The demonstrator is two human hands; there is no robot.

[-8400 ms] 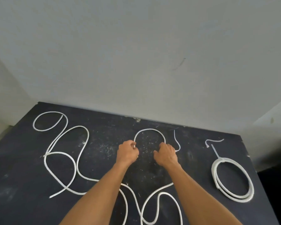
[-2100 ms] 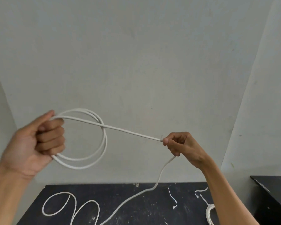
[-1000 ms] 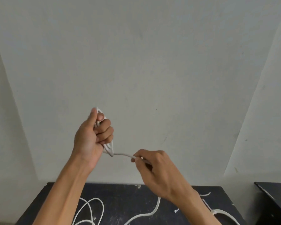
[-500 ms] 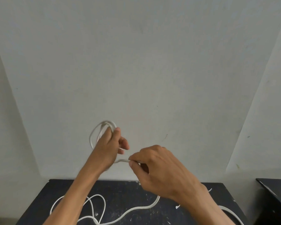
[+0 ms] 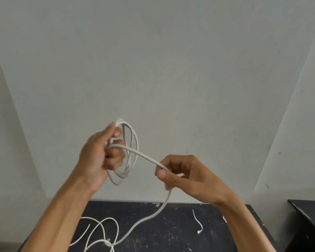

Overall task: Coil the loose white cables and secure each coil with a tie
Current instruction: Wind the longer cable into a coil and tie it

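Observation:
I hold a white cable up in front of the wall. My left hand [image 5: 100, 157] is shut on a coil [image 5: 130, 157] of several loops of it. A strand runs from the coil down to my right hand [image 5: 182, 174], which pinches the cable [image 5: 144, 157] between thumb and fingers. Below my right hand the cable hangs to the black table [image 5: 171, 231] and ends in loose loops [image 5: 105, 231] near the lower left. A thin white tie [image 5: 197, 223] lies on the table to the right of the hanging strand.
A pale wall fills the view behind my hands. A second dark surface [image 5: 309, 213] shows at the right edge, apart from the table. Small white specks are scattered on the tabletop.
My hands have moved apart: the right hand slid down and right along the cable. The coil in my left hand has turned and its loops now show more fully.

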